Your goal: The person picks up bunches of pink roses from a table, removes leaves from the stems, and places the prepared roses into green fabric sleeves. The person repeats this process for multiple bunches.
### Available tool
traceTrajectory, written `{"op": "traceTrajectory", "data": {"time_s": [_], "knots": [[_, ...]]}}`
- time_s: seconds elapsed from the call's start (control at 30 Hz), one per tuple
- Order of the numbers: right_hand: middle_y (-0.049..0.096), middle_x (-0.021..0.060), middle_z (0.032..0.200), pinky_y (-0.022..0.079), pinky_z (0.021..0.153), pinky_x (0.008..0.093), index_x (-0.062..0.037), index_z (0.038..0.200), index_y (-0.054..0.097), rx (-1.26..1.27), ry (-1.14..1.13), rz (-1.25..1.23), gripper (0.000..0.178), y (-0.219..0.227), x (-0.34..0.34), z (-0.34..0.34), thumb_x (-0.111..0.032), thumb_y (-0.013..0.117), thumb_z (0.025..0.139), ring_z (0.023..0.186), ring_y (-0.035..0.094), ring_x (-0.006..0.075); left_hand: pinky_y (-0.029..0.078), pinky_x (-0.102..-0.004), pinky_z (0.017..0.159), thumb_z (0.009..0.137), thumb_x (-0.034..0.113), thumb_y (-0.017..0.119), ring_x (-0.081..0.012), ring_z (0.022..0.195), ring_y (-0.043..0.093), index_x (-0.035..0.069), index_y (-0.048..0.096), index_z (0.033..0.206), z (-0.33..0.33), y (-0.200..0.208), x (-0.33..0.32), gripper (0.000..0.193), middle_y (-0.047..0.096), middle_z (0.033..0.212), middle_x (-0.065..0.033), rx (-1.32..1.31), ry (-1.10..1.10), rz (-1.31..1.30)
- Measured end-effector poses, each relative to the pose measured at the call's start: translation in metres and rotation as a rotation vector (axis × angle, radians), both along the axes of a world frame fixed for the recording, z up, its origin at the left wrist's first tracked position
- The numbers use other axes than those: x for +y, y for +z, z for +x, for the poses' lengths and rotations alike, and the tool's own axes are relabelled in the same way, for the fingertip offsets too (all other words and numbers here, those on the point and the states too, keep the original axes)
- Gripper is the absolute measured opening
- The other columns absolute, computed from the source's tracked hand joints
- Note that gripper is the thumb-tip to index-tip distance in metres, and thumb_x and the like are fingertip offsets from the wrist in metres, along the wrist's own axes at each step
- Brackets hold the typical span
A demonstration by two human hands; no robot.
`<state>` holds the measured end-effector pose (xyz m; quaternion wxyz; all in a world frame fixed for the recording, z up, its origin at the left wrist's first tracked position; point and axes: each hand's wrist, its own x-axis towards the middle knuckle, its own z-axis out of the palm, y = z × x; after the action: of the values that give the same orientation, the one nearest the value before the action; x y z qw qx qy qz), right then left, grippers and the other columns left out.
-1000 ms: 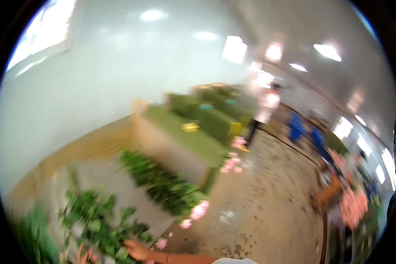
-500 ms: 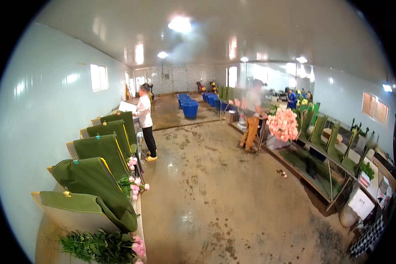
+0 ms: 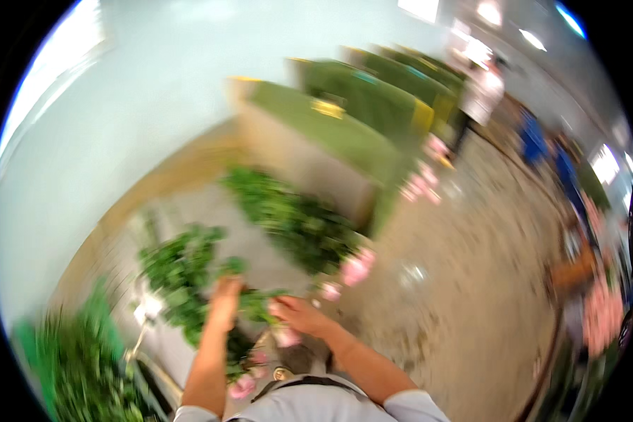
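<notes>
The view is smeared by motion. My left hand [image 3: 225, 294] is among green leaves at the edge of a leafy bunch of roses [image 3: 183, 281]; its fingers are too blurred to read. A little to the right, my right hand [image 3: 299, 314] is closed on a leafy stem, with the pink bloom of a rose [image 3: 286, 336] just below the fingers. Pink rose heads [image 3: 243, 385] hang near my waist, by my left forearm. Beyond my hands, a second bunch of pink roses [image 3: 295, 225] lies on the grey tabletop [image 3: 250, 246], its blooms toward the aisle.
Green cloth-covered dividers [image 3: 323, 130] stand in a row along the table. At lower left is a green container [image 3: 39, 359] with cut stems and leaves. A person in a light top [image 3: 482, 95] stands at the far end. Blue tubs [image 3: 532, 141] are across the wet floor [image 3: 464, 281].
My view has swung left and down from the wide room to the near table end. Both hands and forearms have come into view, at the roses.
</notes>
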<state>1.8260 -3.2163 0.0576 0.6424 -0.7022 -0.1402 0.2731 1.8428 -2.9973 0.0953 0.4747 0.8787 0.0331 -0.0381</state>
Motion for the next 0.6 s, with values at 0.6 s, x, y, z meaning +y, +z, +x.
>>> {"op": "traceTrajectory", "data": {"time_s": [0.6], "knots": [[0.064, 0.008, 0.08, 0.049, 0.061, 0.0313, -0.0081, 0.118, 0.054, 0.364, 0.362, 0.602, 0.028, 0.104, 0.102, 0.075, -0.02, 0.056, 0.093, 0.064, 0.06, 0.018, 0.051, -0.0412, 0.072, 0.072, 0.039, 0.073, -0.0331, 0.081, 0.065, 0.003, 0.049, 0.128, -0.154, -0.034, 0.074, 0.071, 0.065, 0.092, -0.0204, 0.132, 0.595, 0.238]]}}
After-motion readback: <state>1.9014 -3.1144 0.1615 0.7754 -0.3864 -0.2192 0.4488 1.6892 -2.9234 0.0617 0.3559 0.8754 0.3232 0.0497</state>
